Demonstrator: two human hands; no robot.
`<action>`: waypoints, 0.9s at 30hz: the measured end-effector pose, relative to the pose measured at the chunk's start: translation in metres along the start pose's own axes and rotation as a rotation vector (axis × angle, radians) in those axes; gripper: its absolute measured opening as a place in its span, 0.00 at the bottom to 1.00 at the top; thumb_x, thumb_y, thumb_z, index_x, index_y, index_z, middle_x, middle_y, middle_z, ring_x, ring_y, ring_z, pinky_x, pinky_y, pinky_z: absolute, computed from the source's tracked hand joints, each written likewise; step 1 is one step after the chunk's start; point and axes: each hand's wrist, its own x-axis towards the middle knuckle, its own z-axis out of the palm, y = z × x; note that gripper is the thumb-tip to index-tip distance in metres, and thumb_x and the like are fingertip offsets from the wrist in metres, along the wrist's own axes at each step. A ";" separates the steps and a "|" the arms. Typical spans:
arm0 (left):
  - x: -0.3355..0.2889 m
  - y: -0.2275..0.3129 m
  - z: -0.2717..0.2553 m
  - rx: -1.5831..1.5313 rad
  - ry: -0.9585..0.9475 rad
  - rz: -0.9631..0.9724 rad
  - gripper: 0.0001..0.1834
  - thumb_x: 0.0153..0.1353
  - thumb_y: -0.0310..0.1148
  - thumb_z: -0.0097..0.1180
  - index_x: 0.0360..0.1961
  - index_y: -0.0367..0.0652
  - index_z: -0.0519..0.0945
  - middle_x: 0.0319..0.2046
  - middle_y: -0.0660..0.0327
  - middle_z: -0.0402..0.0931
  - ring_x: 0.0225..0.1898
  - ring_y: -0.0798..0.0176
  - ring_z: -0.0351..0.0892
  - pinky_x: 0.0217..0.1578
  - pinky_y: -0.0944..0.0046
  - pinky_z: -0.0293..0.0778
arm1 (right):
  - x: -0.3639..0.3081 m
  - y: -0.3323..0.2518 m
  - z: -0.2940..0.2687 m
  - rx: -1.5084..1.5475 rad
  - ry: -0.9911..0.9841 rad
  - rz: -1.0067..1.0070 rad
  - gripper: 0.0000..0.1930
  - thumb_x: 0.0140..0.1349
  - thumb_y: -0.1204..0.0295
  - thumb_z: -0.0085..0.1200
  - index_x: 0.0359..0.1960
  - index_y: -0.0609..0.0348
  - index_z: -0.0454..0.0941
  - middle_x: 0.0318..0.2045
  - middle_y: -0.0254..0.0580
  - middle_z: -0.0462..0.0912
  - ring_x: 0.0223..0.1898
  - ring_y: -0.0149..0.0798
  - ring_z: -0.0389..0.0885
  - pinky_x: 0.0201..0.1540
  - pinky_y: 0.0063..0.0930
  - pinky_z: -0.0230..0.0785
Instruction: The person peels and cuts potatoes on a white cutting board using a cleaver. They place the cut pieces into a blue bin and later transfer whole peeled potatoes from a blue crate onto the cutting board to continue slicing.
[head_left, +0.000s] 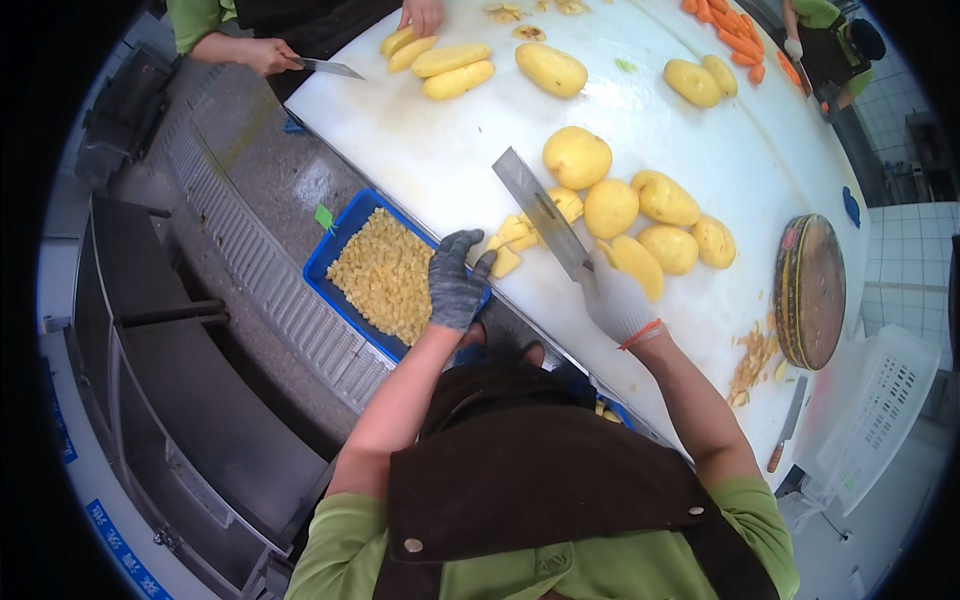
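My right hand [618, 300], in a white glove with an orange band at the wrist, grips a cleaver [540, 212]. Its broad blade points away and to the left over the white table. Cut potato chunks [516, 233] lie by the blade at the table's near edge. Beside them is my left hand [456, 285] in a grey glove, fingers curved and thumb apart, with nothing visible in it. Whole peeled potatoes [610, 208] sit in a group beyond the cleaver. A potato half [636, 266] lies against my right hand.
Below the edge, a blue crate [341, 322] holds diced potato [385, 275]. Rightward are a round chopping board [812, 292], peelings [752, 360], a knife [793, 415] and a white basket [880, 410]. Across the table, a co-worker's hand [268, 56] holds a knife near potatoes; another person stands by carrots [738, 38].
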 end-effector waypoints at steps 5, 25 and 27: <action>-0.020 0.006 -0.016 -0.013 -0.063 0.138 0.12 0.45 0.30 0.68 0.32 0.40 0.83 0.30 0.54 0.79 0.36 0.49 0.78 0.40 0.54 0.73 | -0.017 -0.033 -0.022 0.013 -0.099 -0.062 0.11 0.66 0.66 0.45 0.41 0.63 0.67 0.26 0.62 0.78 0.31 0.62 0.78 0.33 0.52 0.67; 0.064 0.053 0.079 0.515 -0.369 0.682 0.24 0.53 0.45 0.59 0.51 0.52 0.78 0.56 0.53 0.71 0.57 0.46 0.67 0.60 0.45 0.58 | -0.035 0.033 -0.024 0.269 0.305 0.134 0.10 0.65 0.69 0.47 0.44 0.60 0.68 0.28 0.59 0.80 0.30 0.63 0.78 0.33 0.51 0.70; 0.071 0.040 0.075 0.631 -0.394 0.702 0.22 0.53 0.44 0.59 0.50 0.51 0.79 0.54 0.53 0.73 0.56 0.46 0.68 0.58 0.46 0.60 | -0.043 0.036 -0.025 0.180 0.273 0.130 0.11 0.66 0.69 0.46 0.45 0.63 0.69 0.24 0.56 0.79 0.23 0.57 0.78 0.27 0.45 0.70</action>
